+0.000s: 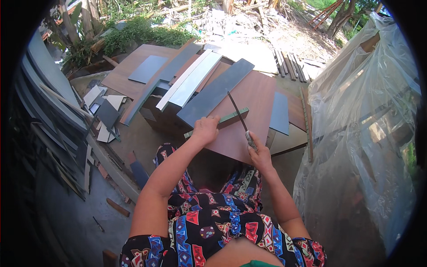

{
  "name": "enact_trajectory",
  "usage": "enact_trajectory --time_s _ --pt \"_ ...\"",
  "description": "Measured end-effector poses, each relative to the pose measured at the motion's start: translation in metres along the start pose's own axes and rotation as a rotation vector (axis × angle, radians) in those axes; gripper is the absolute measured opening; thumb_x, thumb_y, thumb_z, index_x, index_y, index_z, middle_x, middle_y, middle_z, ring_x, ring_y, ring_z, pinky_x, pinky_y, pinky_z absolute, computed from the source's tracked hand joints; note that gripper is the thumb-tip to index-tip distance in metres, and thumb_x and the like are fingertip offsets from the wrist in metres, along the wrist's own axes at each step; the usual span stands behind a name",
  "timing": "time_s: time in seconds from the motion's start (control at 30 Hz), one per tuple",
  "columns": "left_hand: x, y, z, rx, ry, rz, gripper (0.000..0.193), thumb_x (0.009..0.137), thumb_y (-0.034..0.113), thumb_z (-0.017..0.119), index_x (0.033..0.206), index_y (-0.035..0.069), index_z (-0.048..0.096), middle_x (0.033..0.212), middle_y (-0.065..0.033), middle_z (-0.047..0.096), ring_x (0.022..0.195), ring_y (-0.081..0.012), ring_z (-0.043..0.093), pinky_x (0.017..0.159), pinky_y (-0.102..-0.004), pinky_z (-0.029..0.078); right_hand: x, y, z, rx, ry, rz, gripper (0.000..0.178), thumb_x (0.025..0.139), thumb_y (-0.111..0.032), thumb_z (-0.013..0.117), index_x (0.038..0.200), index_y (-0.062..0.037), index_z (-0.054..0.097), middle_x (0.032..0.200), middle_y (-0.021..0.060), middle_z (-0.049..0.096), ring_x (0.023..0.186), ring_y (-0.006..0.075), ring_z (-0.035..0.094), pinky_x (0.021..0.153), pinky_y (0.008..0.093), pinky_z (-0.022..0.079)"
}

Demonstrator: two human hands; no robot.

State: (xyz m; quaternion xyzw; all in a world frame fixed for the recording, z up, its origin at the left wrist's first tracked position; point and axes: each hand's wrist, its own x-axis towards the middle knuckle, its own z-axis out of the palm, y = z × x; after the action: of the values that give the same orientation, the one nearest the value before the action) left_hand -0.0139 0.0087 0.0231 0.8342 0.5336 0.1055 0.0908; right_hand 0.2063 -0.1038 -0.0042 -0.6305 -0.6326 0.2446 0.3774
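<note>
My left hand [206, 129] is closed on a narrow strip of board [234, 116] with a pale greenish edge, which lies slantwise over a reddish-brown panel [251, 95]. In my right hand [260, 153] is the grey handle of a long, thin, dark-bladed hand tool [236, 109]. Whether it is a file or a narrow saw cannot be made out. Its blade points up and away, crossing the strip near the far end. Just beyond my left hand rests a long dark grey board [217, 93] on the panel.
White strips [189, 82] and a long brown-edged board [153, 86] lie left of the panel. Offcuts [106, 111] litter the ground farther left, near leaning dark panels [55, 107]. Clear plastic sheeting [360, 147] hangs at right. Several slats [289, 66] lie at the back.
</note>
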Motion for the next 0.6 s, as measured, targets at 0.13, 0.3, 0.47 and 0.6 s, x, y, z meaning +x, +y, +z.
enact_trajectory --time_s 0.13,0.3,0.47,0.6 --pt "0.020 0.019 0.006 -0.081 0.027 0.008 0.031 0.080 0.023 0.064 0.103 0.007 0.053 0.097 -0.0161 0.063 0.093 -0.0355 0.061 0.079 -0.0479 0.048 0.002 -0.010 -0.002 -0.093 -0.015 0.019 0.055 0.085 -0.014 0.055 0.137 -0.0259 0.043 0.073 0.0198 0.060 0.070 0.0364 0.062 0.067 0.0439 0.047" --pt "0.026 0.016 0.019 -0.092 0.099 -0.043 0.028 0.081 0.024 0.065 0.101 0.007 0.056 0.092 -0.0151 0.064 0.089 -0.0337 0.063 0.077 -0.0455 0.049 -0.015 -0.019 -0.014 -0.138 -0.099 0.098 0.056 0.085 -0.010 0.052 0.138 -0.0252 0.043 0.086 0.0215 0.063 0.079 0.0362 0.064 0.072 0.0428 0.048" --pt "0.024 0.015 0.029 -0.089 0.132 -0.027 0.022 0.082 0.024 0.064 0.094 0.007 0.059 0.085 -0.0132 0.065 0.085 -0.0316 0.064 0.074 -0.0429 0.050 -0.057 -0.012 -0.027 -0.096 -0.089 0.028 0.057 0.085 0.000 0.049 0.139 -0.0182 0.042 0.121 0.0174 0.059 0.100 0.0307 0.064 0.082 0.0370 0.049" --pt "0.027 0.021 0.028 -0.101 0.162 0.009 0.021 0.081 0.024 0.063 0.093 0.007 0.059 0.084 -0.0124 0.066 0.083 -0.0310 0.065 0.073 -0.0422 0.051 -0.036 -0.012 -0.024 0.068 -0.100 -0.024 0.053 0.088 0.005 0.042 0.139 -0.0081 0.040 0.132 0.0156 0.054 0.122 0.0215 0.052 0.100 0.0294 0.040"
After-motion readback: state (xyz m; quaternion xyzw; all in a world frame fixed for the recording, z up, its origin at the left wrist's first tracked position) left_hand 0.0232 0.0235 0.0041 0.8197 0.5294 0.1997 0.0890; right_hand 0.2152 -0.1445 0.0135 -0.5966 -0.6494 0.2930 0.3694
